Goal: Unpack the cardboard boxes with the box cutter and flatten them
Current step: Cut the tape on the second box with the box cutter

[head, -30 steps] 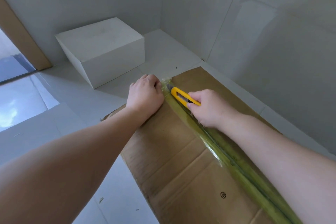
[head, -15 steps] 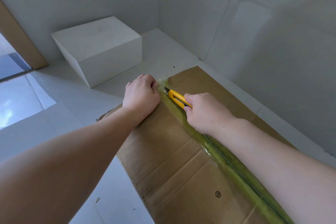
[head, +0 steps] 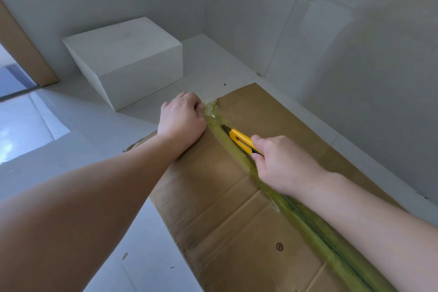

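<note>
The cardboard box (head: pixel 213 197) lies on the white tiled floor (head: pixel 78 125), close to the right-hand wall (head: pixel 355 66). A strip of yellowish tape (head: pixel 308 220) runs along the seam down the middle of its top face, from the far edge toward the camera.

The left hand (head: pixel 181 119) rests on the box at its far edge, just left of the tape. Its fingers are curled over that edge, gripping the cardboard, with the wrist lying on the top face.

The right hand (head: pixel 282 163) grips the box cutter (head: pixel 241 141) by its rear end, fingers wrapped around the handle. The yellow body of the cutter lies along the tape, with its dark tip pointing toward the far edge and touching the tape near the left hand.

A white block (head: pixel 128 59) stands on the floor beyond the box, against the rear wall and apart from the cardboard. A brown door frame (head: pixel 21 47) shows at the left edge.
</note>
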